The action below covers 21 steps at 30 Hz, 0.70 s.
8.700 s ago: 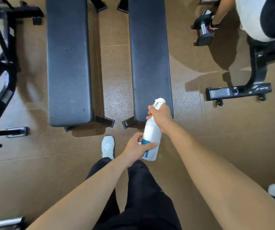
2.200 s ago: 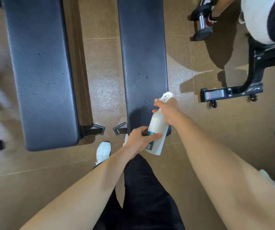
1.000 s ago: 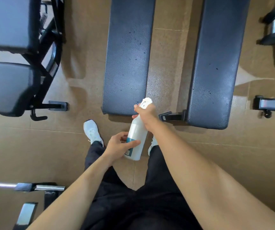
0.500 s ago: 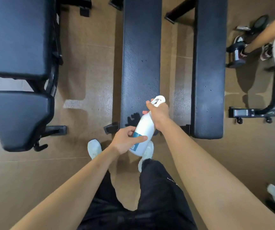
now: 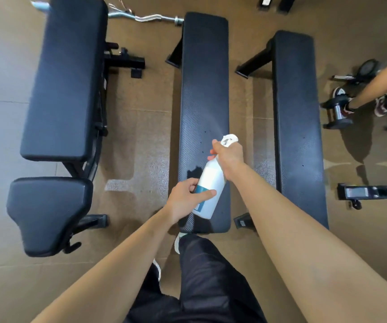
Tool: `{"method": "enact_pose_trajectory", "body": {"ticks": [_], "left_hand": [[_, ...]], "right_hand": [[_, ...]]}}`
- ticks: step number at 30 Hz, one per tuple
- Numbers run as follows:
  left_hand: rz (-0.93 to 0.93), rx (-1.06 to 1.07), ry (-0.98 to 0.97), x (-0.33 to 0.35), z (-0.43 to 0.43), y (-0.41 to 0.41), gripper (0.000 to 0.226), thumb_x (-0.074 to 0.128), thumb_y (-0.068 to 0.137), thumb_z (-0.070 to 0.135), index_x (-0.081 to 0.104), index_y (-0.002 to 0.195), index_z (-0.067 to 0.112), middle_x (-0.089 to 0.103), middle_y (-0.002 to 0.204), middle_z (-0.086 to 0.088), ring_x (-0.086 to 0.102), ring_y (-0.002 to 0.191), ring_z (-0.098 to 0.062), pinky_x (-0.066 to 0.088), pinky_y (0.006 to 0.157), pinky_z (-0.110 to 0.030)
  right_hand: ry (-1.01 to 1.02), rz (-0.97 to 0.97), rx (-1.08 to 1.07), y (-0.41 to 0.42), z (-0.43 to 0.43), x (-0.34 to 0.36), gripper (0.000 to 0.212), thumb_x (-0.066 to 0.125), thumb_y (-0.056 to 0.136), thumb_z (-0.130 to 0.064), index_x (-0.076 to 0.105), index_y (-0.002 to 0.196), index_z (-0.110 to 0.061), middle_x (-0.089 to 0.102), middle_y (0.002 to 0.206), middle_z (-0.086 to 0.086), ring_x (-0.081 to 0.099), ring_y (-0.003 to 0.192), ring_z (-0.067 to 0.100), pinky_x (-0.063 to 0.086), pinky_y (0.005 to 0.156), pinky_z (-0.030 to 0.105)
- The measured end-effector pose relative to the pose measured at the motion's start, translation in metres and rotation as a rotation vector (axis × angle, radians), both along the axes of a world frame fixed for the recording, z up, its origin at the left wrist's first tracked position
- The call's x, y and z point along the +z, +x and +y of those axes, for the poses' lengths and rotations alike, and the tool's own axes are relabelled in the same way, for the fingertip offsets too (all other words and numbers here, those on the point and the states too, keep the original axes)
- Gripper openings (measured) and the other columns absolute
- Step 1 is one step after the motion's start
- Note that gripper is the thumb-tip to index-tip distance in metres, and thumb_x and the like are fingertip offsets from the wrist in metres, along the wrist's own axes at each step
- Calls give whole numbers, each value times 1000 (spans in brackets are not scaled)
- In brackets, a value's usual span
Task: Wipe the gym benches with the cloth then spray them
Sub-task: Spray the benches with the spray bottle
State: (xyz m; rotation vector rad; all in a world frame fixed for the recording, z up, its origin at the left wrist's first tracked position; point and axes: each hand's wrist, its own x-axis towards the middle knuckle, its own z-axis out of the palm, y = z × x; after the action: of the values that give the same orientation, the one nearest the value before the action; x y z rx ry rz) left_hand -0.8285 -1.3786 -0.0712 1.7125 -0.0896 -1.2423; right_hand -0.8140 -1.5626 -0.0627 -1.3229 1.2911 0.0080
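At the far left stands an adjustable bench [image 5: 66, 75] with a separate seat pad, untouched at this moment. Next to it, the person's left hand [image 5: 185, 201] wraps around the lower body of the white spray bottle [image 5: 210, 190], fingers closed on its teal label. The bottle hangs tilted over the near end of the middle flat bench [image 5: 204, 89], nozzle aimed up its length. The right hand [image 5: 228, 155] grips the bottle's neck, with a finger curled at the trigger. A faint haze seems to hang ahead of the nozzle, and dark droplets dot the pad there. To the right lies a second flat bench [image 5: 297, 113], also speckled. No cloth is in view. The step in hand appears to be spraying the middle bench. The next move likely calls for carrying the nozzle farther along the pad, then across to the adjustable bench.
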Motion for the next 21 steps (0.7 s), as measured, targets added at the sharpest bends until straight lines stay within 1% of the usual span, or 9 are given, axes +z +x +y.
{"method": "enact_pose_trajectory", "body": {"ticks": [2, 4, 8, 10, 12, 15, 17, 19, 21], "left_hand": [[-12, -15, 9, 9, -19, 12, 57, 86, 76, 49, 67, 122, 20, 75, 106, 4, 73, 96, -13, 62, 87, -37], [-20, -4, 27, 18, -38, 22, 49, 85, 81, 43, 65, 120, 20, 74, 107, 3, 72, 97, -13, 62, 87, -36], [16, 38, -1, 32, -69, 42, 37, 83, 84, 37, 66, 112, 19, 75, 106, 2, 73, 97, -15, 61, 77, -26], [29, 51, -30, 32, -81, 57, 37, 83, 85, 33, 67, 113, 16, 75, 106, -1, 74, 97, -17, 60, 75, -25], [21, 55, -37, 29, -93, 80, 40, 84, 84, 33, 67, 115, 13, 75, 107, -3, 73, 98, -20, 62, 78, -28], [35, 46, -32, 24, -112, 119, 44, 85, 83, 34, 67, 117, 13, 76, 107, -4, 73, 99, -21, 62, 81, -31], [77, 46, -40, 16, -123, 145, 45, 85, 83, 37, 67, 118, 14, 76, 108, -2, 73, 102, -21, 62, 82, -31], [123, 33, -58, 9, -133, 175, 60, 85, 75, 50, 67, 121, 17, 75, 113, 1, 72, 108, -19, 62, 89, -34], [152, 17, -69, 3, -144, 207, 73, 83, 66, 62, 66, 124, 20, 73, 118, 4, 70, 110, -16, 61, 92, -35]], "right_hand": [[-19, -1, 14, 15, -18, 3, 22, 66, 98, -22, 58, 81, -10, 65, 70, 6, 66, 52, 19, 56, 60, 32], [-16, -24, 35, 28, -35, 7, 23, 65, 98, -19, 57, 79, -10, 65, 69, 8, 67, 51, 20, 56, 62, 34], [42, -85, 100, 56, -67, 17, 15, 69, 97, -17, 56, 89, -13, 67, 86, 9, 69, 49, 19, 54, 57, 31], [33, -86, 100, 74, -81, 20, 15, 70, 96, -19, 57, 91, -13, 67, 87, 9, 69, 50, 20, 52, 54, 29], [-18, -48, 87, 95, -92, 20, 19, 68, 97, -22, 57, 86, -10, 67, 80, 10, 67, 50, 20, 53, 55, 30], [-87, 12, 86, 133, -107, 19, 28, 67, 98, -22, 56, 76, -8, 65, 67, 10, 67, 54, 25, 57, 65, 39], [-91, 29, 113, 160, -118, 19, 28, 67, 98, -22, 56, 76, -9, 67, 73, 13, 67, 55, 26, 57, 67, 38], [-67, 18, 144, 191, -129, 19, 21, 68, 97, -20, 57, 83, -10, 67, 84, 13, 67, 54, 24, 56, 63, 35], [-68, 24, 136, 224, -139, 18, 17, 70, 95, -18, 57, 91, -9, 65, 86, 11, 67, 49, 20, 55, 57, 32]]}}
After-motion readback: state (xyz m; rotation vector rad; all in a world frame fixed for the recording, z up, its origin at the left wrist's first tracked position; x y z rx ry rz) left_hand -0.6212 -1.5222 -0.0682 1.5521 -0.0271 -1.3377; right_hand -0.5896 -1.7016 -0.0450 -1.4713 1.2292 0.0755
